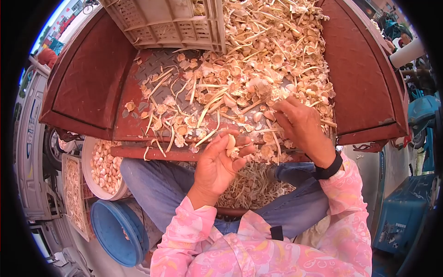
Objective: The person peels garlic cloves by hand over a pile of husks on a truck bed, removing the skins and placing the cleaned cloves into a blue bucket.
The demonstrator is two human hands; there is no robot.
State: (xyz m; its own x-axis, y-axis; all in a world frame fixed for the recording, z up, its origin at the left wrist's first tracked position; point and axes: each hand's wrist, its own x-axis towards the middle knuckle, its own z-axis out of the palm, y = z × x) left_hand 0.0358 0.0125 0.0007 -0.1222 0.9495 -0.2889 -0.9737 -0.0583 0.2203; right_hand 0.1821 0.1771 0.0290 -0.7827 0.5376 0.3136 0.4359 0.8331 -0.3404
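My left hand is just in front of the cart bed's front edge, palm up, its fingers curled round pale garlic cloves. To the right, my right hand reaches over the edge with its fingers bent down at the garlic pile. A whitish, papery piece shows by its fingertips; whether they grip it is hidden. Loose cloves, dry skins, root discs and long stems make up the pile. Garlic stems lie scattered on the metal bed between the hands and the crate.
A plastic crate stands at the back left of the red cart bed. Below left are a white bucket of cloves, a blue bucket and a shallow crate of garlic. Scraps cover the ground between my legs.
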